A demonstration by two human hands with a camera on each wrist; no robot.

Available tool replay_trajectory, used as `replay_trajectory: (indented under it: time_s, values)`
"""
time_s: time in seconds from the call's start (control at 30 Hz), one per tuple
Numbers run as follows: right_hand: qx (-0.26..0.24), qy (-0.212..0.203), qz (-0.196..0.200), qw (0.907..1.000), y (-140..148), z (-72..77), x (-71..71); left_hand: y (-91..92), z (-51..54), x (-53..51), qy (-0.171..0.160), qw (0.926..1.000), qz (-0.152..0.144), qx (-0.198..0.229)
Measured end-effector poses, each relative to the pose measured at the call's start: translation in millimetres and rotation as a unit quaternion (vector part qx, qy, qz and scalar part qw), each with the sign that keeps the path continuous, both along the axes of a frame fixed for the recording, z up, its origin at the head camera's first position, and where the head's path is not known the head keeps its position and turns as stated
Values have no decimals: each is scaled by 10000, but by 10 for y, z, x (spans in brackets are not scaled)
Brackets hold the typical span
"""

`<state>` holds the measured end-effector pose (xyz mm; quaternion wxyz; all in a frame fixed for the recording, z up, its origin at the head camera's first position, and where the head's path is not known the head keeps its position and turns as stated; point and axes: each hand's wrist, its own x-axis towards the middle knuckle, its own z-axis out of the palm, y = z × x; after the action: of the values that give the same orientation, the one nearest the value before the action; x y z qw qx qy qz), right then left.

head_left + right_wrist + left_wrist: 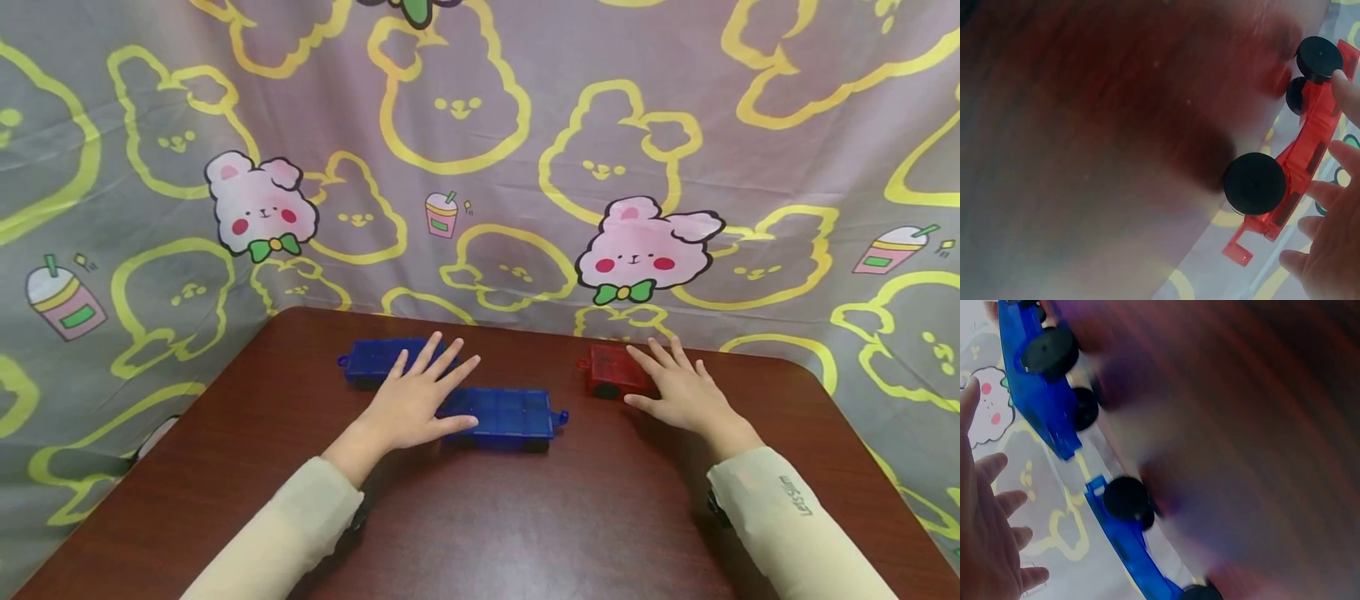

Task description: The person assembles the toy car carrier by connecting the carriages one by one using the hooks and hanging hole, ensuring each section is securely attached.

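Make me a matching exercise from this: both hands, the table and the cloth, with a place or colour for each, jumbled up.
1. Left hand
2. Right hand
3. Table
4. Cloth

A. Patterned with yellow outlines
B. Nearest the red wheeled toy
C. Brown
D. Nearest the two blue wheeled toys

Pairs: 1-D, 2-B, 3-C, 4-A

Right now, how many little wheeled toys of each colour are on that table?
Blue wheeled toys: 2
Red wheeled toy: 1
Total: 3
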<state>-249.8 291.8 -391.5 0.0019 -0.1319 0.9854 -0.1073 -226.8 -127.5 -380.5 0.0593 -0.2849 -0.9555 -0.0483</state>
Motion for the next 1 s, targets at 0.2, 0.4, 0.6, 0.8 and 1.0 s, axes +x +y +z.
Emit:
replay_trajectory:
  time_s: [0.2,0.4,0.6,0.8,1.0]
  values:
    - [-104,-40,49,9999,-23,-7,-22,155,4,45,-360,9983,-440,-96]
    - [-171,-82,107,9998,-32,-12,-57,257,4,57,-765,9944,-717,-161]
    - [-342,-83,155,9993,-20,-64,-86,310,-10,33,-925,9911,-954,-64]
    - [-424,-92,145,9990,-27,-101,-105,329,-10,0,-1040,9879,-1147,-68]
    - [-413,-127,115,9990,-30,-83,-107,332,2,-26,-1128,9872,-1124,-41]
